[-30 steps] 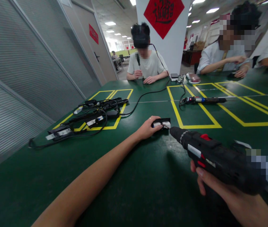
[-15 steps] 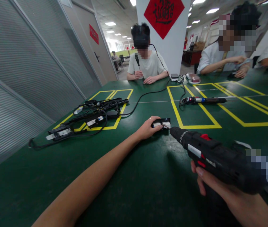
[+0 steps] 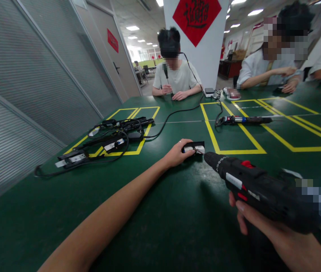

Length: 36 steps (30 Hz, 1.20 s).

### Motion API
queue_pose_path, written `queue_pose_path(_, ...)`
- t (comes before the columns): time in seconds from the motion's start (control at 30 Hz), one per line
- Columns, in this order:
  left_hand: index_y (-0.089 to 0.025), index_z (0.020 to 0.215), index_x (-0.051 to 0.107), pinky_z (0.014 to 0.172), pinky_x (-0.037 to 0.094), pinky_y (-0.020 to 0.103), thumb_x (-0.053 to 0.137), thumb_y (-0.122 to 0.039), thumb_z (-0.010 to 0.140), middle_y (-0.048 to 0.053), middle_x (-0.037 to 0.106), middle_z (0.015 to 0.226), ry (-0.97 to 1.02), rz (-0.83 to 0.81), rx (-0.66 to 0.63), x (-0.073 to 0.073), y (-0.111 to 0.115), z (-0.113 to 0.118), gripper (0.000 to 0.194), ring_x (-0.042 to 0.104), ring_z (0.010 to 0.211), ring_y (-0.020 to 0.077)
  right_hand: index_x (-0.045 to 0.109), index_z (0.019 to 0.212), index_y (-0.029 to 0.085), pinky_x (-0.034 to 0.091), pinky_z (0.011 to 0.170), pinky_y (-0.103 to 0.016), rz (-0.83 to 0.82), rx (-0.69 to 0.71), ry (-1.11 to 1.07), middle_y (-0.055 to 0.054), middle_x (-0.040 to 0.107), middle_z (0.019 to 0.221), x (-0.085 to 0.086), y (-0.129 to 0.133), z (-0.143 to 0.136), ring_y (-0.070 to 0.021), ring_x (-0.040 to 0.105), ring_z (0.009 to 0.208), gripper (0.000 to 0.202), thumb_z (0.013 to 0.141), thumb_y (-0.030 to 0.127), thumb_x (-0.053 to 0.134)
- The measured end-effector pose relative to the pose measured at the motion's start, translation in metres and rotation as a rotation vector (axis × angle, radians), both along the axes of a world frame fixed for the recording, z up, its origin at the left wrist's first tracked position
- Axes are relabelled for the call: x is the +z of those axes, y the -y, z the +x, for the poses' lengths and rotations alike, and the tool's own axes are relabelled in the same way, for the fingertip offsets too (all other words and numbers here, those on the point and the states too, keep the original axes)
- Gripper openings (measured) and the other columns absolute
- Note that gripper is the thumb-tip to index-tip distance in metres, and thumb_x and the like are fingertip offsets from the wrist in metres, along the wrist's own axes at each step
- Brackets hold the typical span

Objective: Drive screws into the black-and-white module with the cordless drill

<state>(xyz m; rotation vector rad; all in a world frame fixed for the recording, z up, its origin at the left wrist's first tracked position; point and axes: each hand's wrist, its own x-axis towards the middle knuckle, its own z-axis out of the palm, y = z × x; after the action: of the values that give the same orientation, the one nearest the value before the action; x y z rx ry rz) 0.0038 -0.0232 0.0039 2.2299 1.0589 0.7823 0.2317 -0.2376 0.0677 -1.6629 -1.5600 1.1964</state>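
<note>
A small black casing with a white label [image 3: 199, 149] stands on the green table, and my left hand [image 3: 179, 152] is closed around its left end. My right hand [image 3: 258, 223] grips a black cordless drill [image 3: 251, 185] with red switches by its handle. The drill's chuck points left at the casing, its thin bit reaching the labelled face near my left thumb. Whether the tip sits in a screw is too small to tell.
Several black labelled devices with cables [image 3: 115, 138] lie in yellow-taped areas at left. A pen-shaped tool with a cord [image 3: 242, 120] rests beyond the drill. Across the green table [image 3: 160, 211] a person [image 3: 177, 73] holds a screwdriver; another person [image 3: 270, 68] sits at right.
Almost nothing differs. The drill and both hands keep their places, apart from a very slight shift of the view.
</note>
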Motion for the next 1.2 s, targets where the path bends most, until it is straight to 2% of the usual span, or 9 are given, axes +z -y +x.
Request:
queue_pose_path(0.37,-0.018,0.122,0.049,0.1,0.04,0.035,0.053,-0.04,0.082,0.009,0.054,0.119,-0.006,-0.017,0.01,0.0027,0.002,0.0,0.046,0.053,0.109,0.0202,0.062,0.057,0.023,0.055,0.076,-0.029,0.059,0.01,0.069,-0.005,0.073,0.083,0.0001,0.0005,0.0028,-0.0238,0.067,0.088,0.044,0.084,0.055,0.046)
queue_pose_path(0.63,-0.019,0.122,0.049,0.1,0.04,0.036,0.053,-0.038,0.082,0.008,0.054,0.119,-0.013,-0.013,0.015,0.0028,0.0024,0.0005,0.045,0.052,0.11,0.0202,0.065,0.063,0.024,0.053,0.079,-0.029,0.034,-0.054,0.013,-0.003,0.071,0.077,0.0042,0.0014,-0.0026,-0.0202,0.067,0.078,0.044,0.082,0.059,0.046)
queue_pose_path(0.73,-0.018,0.123,0.049,0.1,0.041,0.035,0.052,-0.038,0.082,0.008,0.054,0.119,-0.003,0.009,0.002,0.0024,0.0027,0.0006,0.045,0.052,0.111,0.02,0.064,0.064,0.024,0.052,0.08,-0.027,0.029,-0.025,-0.025,-0.002,0.07,0.073,0.0027,0.0023,-0.0004,-0.0193,0.067,0.078,0.041,0.082,0.057,0.048)
queue_pose_path(0.87,-0.019,0.121,0.049,0.101,0.04,0.036,0.052,-0.036,0.083,0.008,0.055,0.118,-0.003,0.013,0.004,0.0026,0.0028,0.0013,0.043,0.052,0.111,0.0201,0.065,0.072,0.025,0.053,0.076,-0.027,0.036,-0.006,-0.036,0.0,0.071,0.07,0.0023,0.0021,0.0002,-0.0174,0.068,0.069,0.034,0.085,0.052,0.047)
queue_pose_path(1.0,-0.019,0.122,0.049,0.102,0.039,0.037,0.053,-0.035,0.082,0.008,0.055,0.119,-0.016,-0.002,0.012,0.0025,0.0016,0.0014,0.043,0.052,0.112,0.0207,0.068,0.071,0.028,0.057,0.07,-0.026,0.101,-0.051,-0.044,0.001,0.074,0.066,0.0052,0.0025,-0.002,-0.0186,0.07,0.065,0.028,0.08,0.051,0.055)
queue_pose_path(1.1,-0.018,0.122,0.049,0.102,0.039,0.036,0.052,-0.036,0.082,0.008,0.054,0.119,-0.018,0.012,0.006,0.0016,0.0004,0.0004,0.043,0.051,0.112,0.0204,0.069,0.062,0.029,0.058,0.068,-0.024,0.107,-0.078,-0.052,0.001,0.075,0.066,0.0057,0.0035,-0.0028,-0.0195,0.072,0.065,0.026,0.075,0.049,0.06)
queue_pose_path(1.2,-0.018,0.122,0.049,0.101,0.039,0.035,0.052,-0.037,0.083,0.008,0.054,0.119,-0.014,0.026,-0.003,0.0009,-0.0002,-0.0004,0.044,0.052,0.111,0.0197,0.071,0.065,0.029,0.059,0.065,-0.027,0.099,-0.085,-0.079,0.001,0.075,0.064,0.0067,0.0039,-0.0058,-0.0199,0.071,0.059,0.022,0.074,0.047,0.061)
